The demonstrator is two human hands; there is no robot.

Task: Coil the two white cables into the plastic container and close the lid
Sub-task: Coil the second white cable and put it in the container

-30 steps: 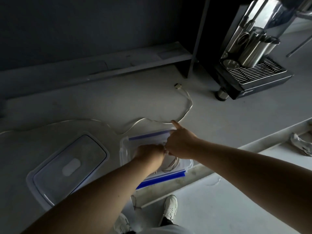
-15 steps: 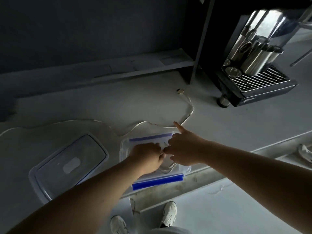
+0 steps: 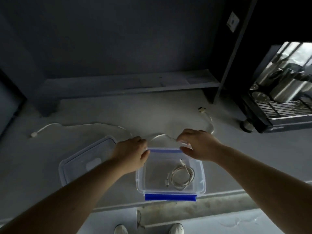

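A clear plastic container (image 3: 201, 176) with blue clips stands at the counter's front edge. One coiled white cable (image 3: 181, 176) lies inside it. A second white cable (image 3: 94, 124) stretches across the counter behind the container, from a plug at the far left to a connector (image 3: 201, 109) at the right. My left hand (image 3: 130, 153) and my right hand (image 3: 196, 144) are at the container's far rim, each pinching this long cable, with a small arc of it raised between them. The clear lid (image 3: 81, 162) lies flat to the left of the container.
A coffee machine (image 3: 278, 98) with a metal drip tray stands at the right. A low grey shelf (image 3: 128, 85) runs along the back wall. A dark vertical panel (image 3: 234, 48) stands beside the machine. My shoes and the floor show below the counter edge.
Both hands have left the inside of the container and moved to its far rim, where they have taken hold of the long cable. The coiled cable now lies uncovered inside.
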